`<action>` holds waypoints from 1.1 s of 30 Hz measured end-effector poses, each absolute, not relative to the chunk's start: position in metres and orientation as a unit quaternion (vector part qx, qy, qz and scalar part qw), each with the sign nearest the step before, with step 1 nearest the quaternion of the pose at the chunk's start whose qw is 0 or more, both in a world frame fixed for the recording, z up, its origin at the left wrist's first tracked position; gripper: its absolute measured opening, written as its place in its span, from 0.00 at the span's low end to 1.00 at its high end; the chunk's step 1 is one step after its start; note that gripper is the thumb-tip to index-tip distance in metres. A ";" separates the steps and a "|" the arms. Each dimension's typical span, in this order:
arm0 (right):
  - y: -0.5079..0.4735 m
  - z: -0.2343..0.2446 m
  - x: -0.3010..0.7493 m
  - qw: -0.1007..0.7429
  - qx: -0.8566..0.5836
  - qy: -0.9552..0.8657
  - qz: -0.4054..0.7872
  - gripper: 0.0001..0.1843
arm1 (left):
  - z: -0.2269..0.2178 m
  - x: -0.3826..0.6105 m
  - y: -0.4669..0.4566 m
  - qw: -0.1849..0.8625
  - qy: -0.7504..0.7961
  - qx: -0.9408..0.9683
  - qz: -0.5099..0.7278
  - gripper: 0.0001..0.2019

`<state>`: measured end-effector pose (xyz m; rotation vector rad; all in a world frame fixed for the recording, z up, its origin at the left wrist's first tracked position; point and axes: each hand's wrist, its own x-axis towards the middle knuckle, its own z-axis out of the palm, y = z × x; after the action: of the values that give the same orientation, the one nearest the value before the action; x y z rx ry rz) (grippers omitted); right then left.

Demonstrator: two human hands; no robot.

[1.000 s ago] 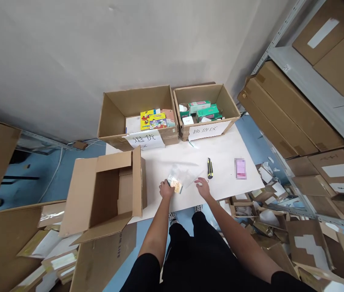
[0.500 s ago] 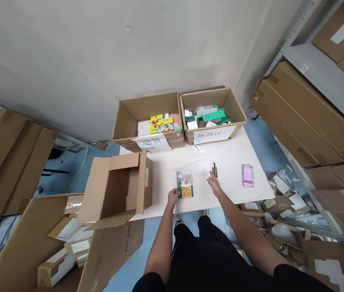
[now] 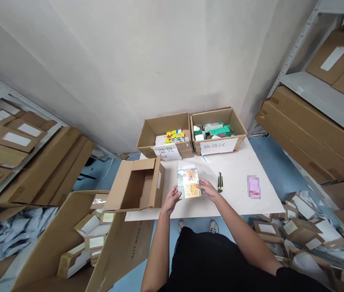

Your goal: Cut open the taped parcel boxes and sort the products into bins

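Both my hands hold up a small flat packet (image 3: 188, 182) with a green, orange and yellow printed face, wrapped in clear plastic, above the white sheet (image 3: 235, 194) on the low table. My left hand (image 3: 172, 198) grips its lower left edge. My right hand (image 3: 207, 189) grips its right edge. A black and yellow utility knife (image 3: 219, 182) lies just right of my right hand. An open, tipped cardboard box (image 3: 138, 187) stands to the left of the packet.
Two open cartons with paper labels sit at the back: the left carton (image 3: 165, 136) holds colourful packets, the right carton (image 3: 219, 130) holds green boxes. A pink item (image 3: 253, 186) lies at right. Stacked cartons fill shelves on both sides; cardboard scraps litter the blue floor.
The packet has come up off the sheet and now faces me. My right hand moved from near the knife onto the packet's right edge. The view has tilted upward.
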<state>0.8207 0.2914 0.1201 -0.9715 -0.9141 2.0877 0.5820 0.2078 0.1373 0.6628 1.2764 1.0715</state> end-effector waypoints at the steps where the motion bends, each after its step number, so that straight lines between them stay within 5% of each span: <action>1: 0.295 0.128 0.822 0.326 -0.361 -0.357 0.797 0.34 | 0.144 0.583 0.208 0.626 0.549 0.288 0.472 0.46; 13: 0.291 0.159 0.846 0.333 -0.313 -0.381 0.804 0.37 | 0.171 0.584 0.207 0.609 0.531 0.336 0.483 0.48; 20: 0.296 0.170 0.842 0.414 -0.332 -0.444 0.722 0.41 | 0.190 0.625 0.230 0.387 0.662 0.413 0.492 0.32; 25: 0.294 0.188 0.825 0.405 -0.251 -0.563 0.675 0.37 | 0.215 0.667 0.253 0.419 0.559 0.477 0.533 0.37; 33: 0.322 0.202 0.860 0.428 -0.355 -0.499 0.664 0.42 | 0.248 0.622 0.252 0.524 0.478 0.455 0.538 0.46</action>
<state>0.8601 0.3218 0.2017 -0.8877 -1.2475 1.6590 0.6220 0.2517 0.2479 1.0894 1.1428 1.2877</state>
